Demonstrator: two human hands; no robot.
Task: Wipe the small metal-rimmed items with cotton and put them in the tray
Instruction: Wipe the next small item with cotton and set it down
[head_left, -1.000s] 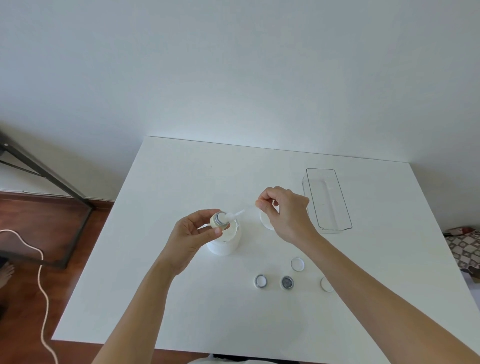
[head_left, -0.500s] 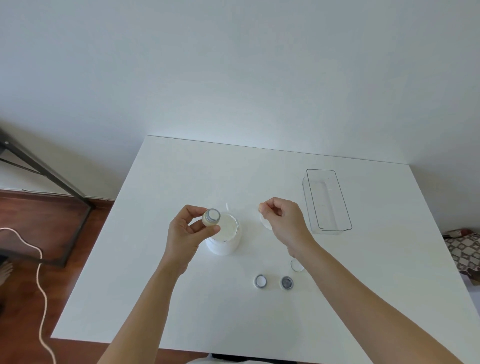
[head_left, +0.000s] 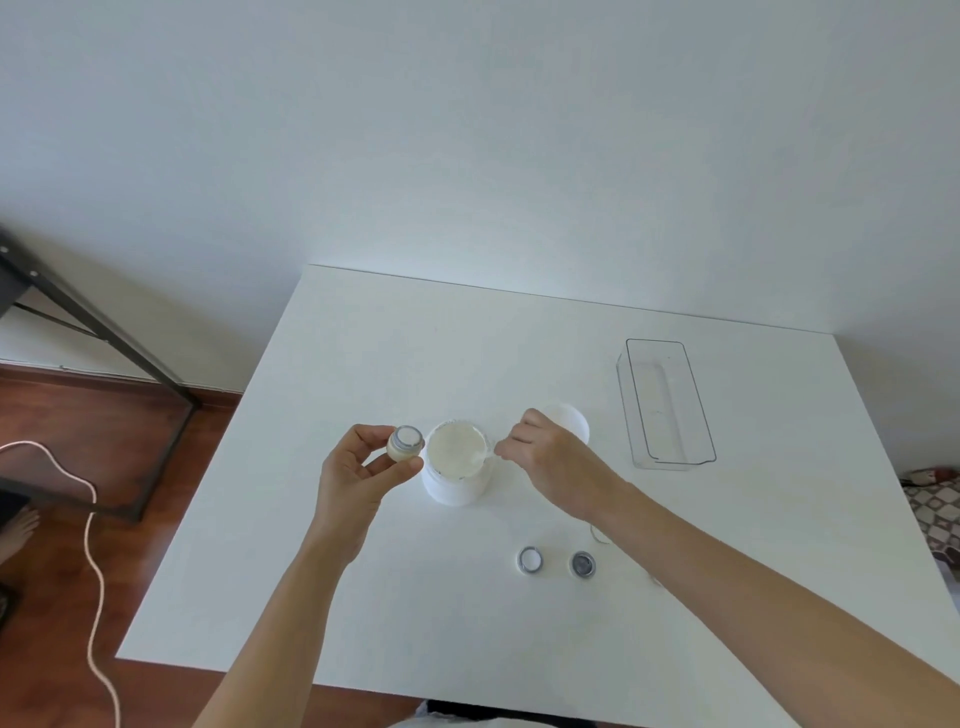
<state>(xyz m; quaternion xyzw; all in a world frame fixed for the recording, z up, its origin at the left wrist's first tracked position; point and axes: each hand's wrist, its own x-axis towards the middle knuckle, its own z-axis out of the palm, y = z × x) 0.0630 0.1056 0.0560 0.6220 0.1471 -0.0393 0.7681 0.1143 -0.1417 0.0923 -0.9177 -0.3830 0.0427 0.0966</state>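
Worktop carries our clear tray far right and white tub centre. Our right hand pinches a cotton swab over the tub; our left hand has its grip clamped on a metal-rimmed jar. Two metal-rimmed items lie nearer us.

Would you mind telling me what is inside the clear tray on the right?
The clear tray appears to hold none of the small items; through its walls only the white table shows.

Both forearms bare, no sleeves; left hand, right hand ungloved (no rings seen).
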